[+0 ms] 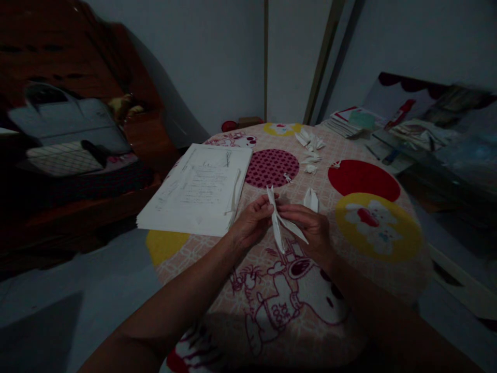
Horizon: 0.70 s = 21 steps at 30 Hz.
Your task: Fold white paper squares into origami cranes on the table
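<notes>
A piece of folded white paper (276, 228) with several narrow pointed flaps is held between both hands above the round table. My left hand (254, 220) pinches its upper left part between thumb and fingers. From the other side my right hand (308, 223) grips it, fingers pressed against the middle, and one flap slants down across the palm side. Just beyond my right hand another folded white paper piece (311, 199) lies on the cloth. Farther back is a group of folded white paper pieces (309, 140).
A patterned cloth (233, 321) covers the table. At the left lies a thick stack of printed sheets (182, 207). Papers (341, 124) and a glass-topped surface stand at the right. A wooden bench (143, 134) on the left carries a pale handbag (77, 122).
</notes>
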{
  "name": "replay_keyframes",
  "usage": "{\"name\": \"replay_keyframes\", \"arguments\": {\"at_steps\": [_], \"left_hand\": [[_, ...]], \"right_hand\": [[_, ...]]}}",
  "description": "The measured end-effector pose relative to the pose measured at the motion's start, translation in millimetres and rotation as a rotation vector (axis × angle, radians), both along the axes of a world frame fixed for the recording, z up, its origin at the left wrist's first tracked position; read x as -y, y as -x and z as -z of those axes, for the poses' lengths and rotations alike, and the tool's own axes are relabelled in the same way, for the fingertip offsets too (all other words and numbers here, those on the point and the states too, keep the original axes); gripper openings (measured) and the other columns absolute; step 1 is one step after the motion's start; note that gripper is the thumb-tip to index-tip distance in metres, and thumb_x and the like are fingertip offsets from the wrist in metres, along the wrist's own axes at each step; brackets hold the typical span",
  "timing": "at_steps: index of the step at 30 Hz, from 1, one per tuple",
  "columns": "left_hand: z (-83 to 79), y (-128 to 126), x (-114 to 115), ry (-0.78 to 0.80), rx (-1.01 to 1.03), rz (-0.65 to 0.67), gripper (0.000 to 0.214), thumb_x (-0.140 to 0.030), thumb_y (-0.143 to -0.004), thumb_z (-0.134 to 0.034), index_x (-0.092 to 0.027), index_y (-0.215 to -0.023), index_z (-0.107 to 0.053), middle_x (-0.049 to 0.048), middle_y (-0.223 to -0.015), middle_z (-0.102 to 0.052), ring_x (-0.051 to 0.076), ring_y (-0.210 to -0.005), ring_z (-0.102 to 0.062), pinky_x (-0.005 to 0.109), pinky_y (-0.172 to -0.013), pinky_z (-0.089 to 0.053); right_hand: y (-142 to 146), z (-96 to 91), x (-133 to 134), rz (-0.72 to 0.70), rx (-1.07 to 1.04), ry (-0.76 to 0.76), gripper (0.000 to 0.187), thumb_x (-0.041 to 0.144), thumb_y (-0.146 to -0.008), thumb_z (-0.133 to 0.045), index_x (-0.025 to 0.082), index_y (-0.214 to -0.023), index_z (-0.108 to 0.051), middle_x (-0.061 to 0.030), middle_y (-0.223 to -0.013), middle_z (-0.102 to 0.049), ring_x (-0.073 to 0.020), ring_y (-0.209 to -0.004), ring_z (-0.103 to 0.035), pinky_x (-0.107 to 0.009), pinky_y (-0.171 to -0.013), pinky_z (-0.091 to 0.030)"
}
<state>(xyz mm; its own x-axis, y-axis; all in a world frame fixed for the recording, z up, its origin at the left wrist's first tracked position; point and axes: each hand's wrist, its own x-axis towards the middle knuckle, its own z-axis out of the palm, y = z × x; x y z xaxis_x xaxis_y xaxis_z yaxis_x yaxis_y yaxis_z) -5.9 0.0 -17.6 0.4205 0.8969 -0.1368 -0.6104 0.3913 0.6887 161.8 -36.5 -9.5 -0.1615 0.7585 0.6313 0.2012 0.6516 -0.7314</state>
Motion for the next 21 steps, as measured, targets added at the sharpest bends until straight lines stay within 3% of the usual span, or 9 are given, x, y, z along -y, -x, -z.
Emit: {"name": "replay_keyframes", "arguments": {"at_steps": [5, 10, 15, 21], "left_hand": [[-2.1, 5, -3, -0.035, -0.064, -0.083, 0.048, -0.020, -0.061, -0.091, -0.017, -0.104, -0.069, -0.0017, -0.081, -0.070, 0.010, -0.071, -0.065, 0.021, -0.070, -0.053], [-8.9, 13, -7, -0.098, -0.229, -0.199, 0.041, -0.019, -0.059, -0.090, -0.015, -0.094, -0.069, -0.0012, -0.078, -0.069, 0.009, -0.065, -0.062, 0.020, -0.059, -0.052], [-4.8, 13, -8, -0.169, -0.361, -0.137, 0.042, -0.018, -0.059, -0.089, -0.013, -0.094, -0.067, 0.0012, -0.077, -0.070, 0.010, -0.061, -0.061, 0.020, -0.052, -0.048], [6.1, 12, -9, -0.199, -0.460, -0.098, 0.052, -0.017, -0.057, -0.088, -0.013, -0.102, -0.062, -0.0009, -0.067, -0.068, 0.011, -0.051, -0.060, 0.025, -0.052, -0.048]], "right_hand": [[0, -0.6, -1, -0.061, -0.015, 0.143, 0.020, 0.019, -0.084, -0.071, 0.024, -0.101, -0.081, -0.0055, -0.101, -0.077, -0.0193, -0.090, -0.072, -0.031, -0.078, -0.058], [-5, 3.3, -7, -0.111, -0.220, 0.555, 0.020, 0.028, -0.083, -0.068, 0.022, -0.097, -0.081, -0.0030, -0.082, -0.077, -0.0174, -0.076, -0.071, -0.028, -0.067, -0.056], [-6, 4.8, -8, -0.134, -0.328, 0.835, 0.027, 0.038, -0.079, -0.072, 0.018, -0.095, -0.079, -0.0050, -0.081, -0.077, -0.0143, -0.067, -0.069, -0.025, -0.062, -0.054], [-4, 3.6, -7, -0.130, -0.306, 0.995, 0.025, 0.022, -0.062, -0.080, 0.015, -0.085, -0.075, -0.0048, -0.077, -0.076, -0.0132, -0.060, -0.066, -0.025, -0.057, -0.052]]}}
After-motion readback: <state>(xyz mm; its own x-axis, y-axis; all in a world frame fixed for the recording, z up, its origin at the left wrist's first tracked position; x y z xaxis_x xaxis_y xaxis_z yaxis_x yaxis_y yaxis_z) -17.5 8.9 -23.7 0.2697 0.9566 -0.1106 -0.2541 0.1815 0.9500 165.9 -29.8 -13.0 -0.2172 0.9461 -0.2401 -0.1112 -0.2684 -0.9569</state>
